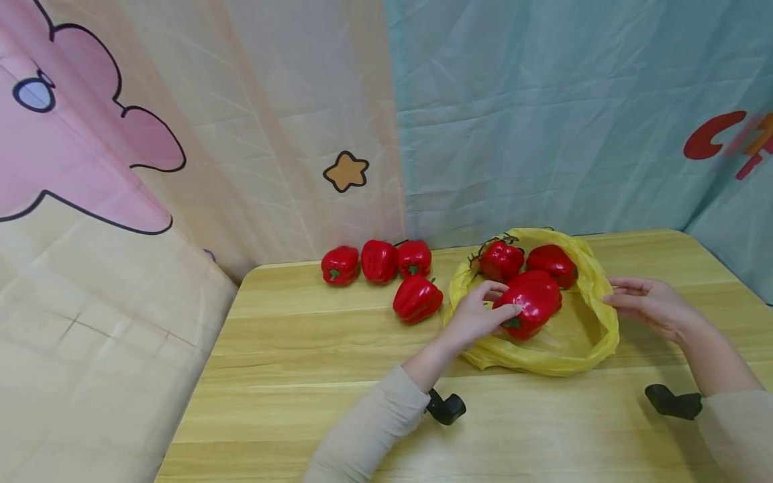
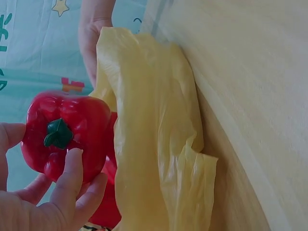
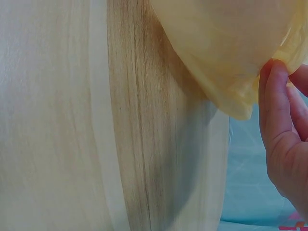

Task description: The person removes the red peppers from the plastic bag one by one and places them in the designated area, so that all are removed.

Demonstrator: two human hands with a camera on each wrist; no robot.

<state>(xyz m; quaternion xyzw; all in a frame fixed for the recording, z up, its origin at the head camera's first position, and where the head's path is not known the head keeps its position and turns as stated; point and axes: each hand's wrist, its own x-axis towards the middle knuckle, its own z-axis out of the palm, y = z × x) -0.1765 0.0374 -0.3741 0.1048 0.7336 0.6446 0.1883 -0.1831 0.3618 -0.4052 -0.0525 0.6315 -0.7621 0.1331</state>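
My left hand (image 1: 477, 315) grips a glossy red bell pepper (image 1: 530, 305) by its sides, over the opening of a yellow plastic bag (image 1: 531, 362). In the left wrist view the pepper's green stem (image 2: 58, 134) faces the camera, with thumb and fingers around it. At the bag's right side, my right hand (image 1: 655, 305) pinches the rim between thumb and fingers; the right wrist view shows those fingertips (image 3: 276, 67) on the film. Inside the open bag, behind the held pepper, lie a second red pepper (image 1: 551, 265) and a third (image 1: 501, 261).
Left of the bag, several more red peppers (image 1: 417, 300) lie on the wooden table (image 1: 290, 376). Thin dark stems (image 1: 483, 247) show at the bag's back left rim. A printed curtain (image 1: 531, 134) hangs behind the table. Black wrist mounts (image 1: 445, 408) sit at both cuffs.
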